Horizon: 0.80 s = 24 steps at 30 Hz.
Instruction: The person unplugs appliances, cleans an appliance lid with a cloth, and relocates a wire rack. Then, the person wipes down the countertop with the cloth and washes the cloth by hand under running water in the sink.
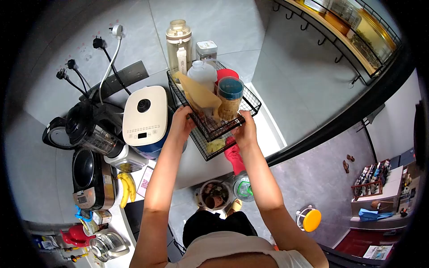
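Note:
A black wire basket (209,134) on the counter in front of me has a second wire tier (203,152) below it. My left hand (182,124) is closed on its left side, fingers curled at the rim. At the front right, my right hand (246,129) grips the rim. In the top tier are a jar with a dark teal lid (230,91), a tan paper or pouch (199,93), a white container (202,73) and a red lid (227,74). Something pale green (216,145) lies in the lower tier, and a red cloth (234,156) hangs beside it.
Left of the basket stand a cream-lidded cooker (145,116), a blender (96,134) and a black cooker (93,178). Bananas (127,188) lie nearby. A tall bottle (178,47) stands behind. On the floor are a bin (214,194) and a yellow stool (311,220).

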Motion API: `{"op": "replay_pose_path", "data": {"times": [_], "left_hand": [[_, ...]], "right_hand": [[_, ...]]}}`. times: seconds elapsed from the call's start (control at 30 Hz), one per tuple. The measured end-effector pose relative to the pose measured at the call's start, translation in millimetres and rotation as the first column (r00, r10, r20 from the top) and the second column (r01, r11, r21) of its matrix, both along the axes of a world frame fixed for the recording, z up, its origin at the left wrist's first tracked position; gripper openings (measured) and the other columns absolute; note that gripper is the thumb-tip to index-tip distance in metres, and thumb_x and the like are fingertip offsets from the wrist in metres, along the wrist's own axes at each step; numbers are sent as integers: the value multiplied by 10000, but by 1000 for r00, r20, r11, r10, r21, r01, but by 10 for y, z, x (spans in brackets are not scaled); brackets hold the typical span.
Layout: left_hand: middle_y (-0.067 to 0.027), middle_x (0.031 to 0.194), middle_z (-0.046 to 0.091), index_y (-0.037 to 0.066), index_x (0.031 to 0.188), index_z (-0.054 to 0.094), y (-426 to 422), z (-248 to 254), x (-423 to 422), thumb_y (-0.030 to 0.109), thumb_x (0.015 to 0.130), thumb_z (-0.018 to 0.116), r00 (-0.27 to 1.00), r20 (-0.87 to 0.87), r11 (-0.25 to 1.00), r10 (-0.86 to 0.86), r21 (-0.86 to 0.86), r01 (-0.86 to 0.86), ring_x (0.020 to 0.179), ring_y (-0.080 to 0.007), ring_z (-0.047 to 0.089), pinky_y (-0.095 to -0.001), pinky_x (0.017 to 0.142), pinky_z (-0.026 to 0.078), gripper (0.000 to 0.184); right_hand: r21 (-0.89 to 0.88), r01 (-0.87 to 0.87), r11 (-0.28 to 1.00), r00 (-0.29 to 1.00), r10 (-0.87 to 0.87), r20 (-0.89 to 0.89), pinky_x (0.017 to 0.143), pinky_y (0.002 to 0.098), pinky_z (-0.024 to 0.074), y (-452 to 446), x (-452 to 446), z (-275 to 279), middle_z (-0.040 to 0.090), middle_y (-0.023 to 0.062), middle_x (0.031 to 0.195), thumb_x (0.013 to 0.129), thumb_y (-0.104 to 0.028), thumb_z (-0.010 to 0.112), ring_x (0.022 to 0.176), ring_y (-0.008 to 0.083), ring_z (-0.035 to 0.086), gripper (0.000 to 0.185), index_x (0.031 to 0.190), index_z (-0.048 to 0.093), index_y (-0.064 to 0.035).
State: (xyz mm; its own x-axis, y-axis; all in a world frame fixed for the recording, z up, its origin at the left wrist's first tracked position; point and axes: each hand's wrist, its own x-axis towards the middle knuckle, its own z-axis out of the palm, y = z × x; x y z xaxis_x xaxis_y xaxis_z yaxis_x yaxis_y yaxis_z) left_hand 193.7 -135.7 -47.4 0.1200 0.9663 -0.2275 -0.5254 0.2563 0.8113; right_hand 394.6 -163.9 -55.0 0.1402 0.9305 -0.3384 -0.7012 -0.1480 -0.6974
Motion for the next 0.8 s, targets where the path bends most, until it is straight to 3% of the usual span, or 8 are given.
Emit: {"op": "replay_pose_path", "data": {"times": [0.1,0.13,0.23,0.27,0.37,0.5,0.63,0.8], "left_hand": [[-92,862,587,-12,1000,526,-86,-22,-76,168,771,483,1000,17,999,2,-35,-1,786,-218,586,-362,738,490,295],[-80,857,585,7,1002,529,-83,-66,-101,174,774,491,998,48,999,-42,2,42,776,-211,580,-360,719,487,286],[-80,860,583,19,1006,527,-169,-61,-85,171,771,496,1000,14,1000,-14,12,14,765,-208,577,-359,706,486,282],[-73,876,572,41,999,520,-209,-48,-68,160,766,496,999,33,1000,-1,-9,1,779,-209,573,-369,704,487,262],[-65,896,560,58,990,512,-375,18,6,147,762,491,999,47,1000,13,-5,-13,799,-210,571,-380,701,489,245],[-47,880,578,81,974,485,-616,82,156,81,760,454,998,39,999,41,9,-42,738,-177,601,-338,629,518,216],[-47,883,579,78,973,470,-931,124,336,70,769,442,996,33,996,81,29,-82,737,-163,604,-335,622,519,206],[-84,859,577,61,878,452,-1337,192,623,64,774,398,989,21,989,149,0,-149,716,-197,619,-334,606,535,118]], "right_hand": [[-15,19,1000,999,-18,41,482,296,415,-57,-50,-85,562,28,803,759,-258,551,626,167,551,205,882,481,-110],[-17,25,1000,999,-24,46,535,322,471,-87,-56,-82,556,41,809,756,-237,550,655,185,570,201,885,478,-100],[30,71,997,997,-71,-23,597,349,505,-155,-110,-74,555,50,800,756,-222,548,671,193,580,194,879,477,-89],[23,43,999,999,-43,0,622,347,506,-175,-65,-120,560,55,807,756,-217,547,689,190,581,197,880,476,-81],[38,9,999,997,-6,-74,498,286,481,-275,45,-173,521,33,778,724,-168,596,619,149,552,258,904,429,-86],[37,6,999,997,-4,-75,536,314,483,-509,146,1,518,33,767,725,-186,597,654,152,552,252,887,433,-83],[40,-57,998,998,58,-3,728,351,477,-732,356,-13,575,68,848,747,-254,562,770,202,577,252,900,471,-75],[100,-209,973,978,207,25,747,394,465,-999,693,-34,566,72,868,747,-289,556,776,223,563,301,904,464,-49]]}}
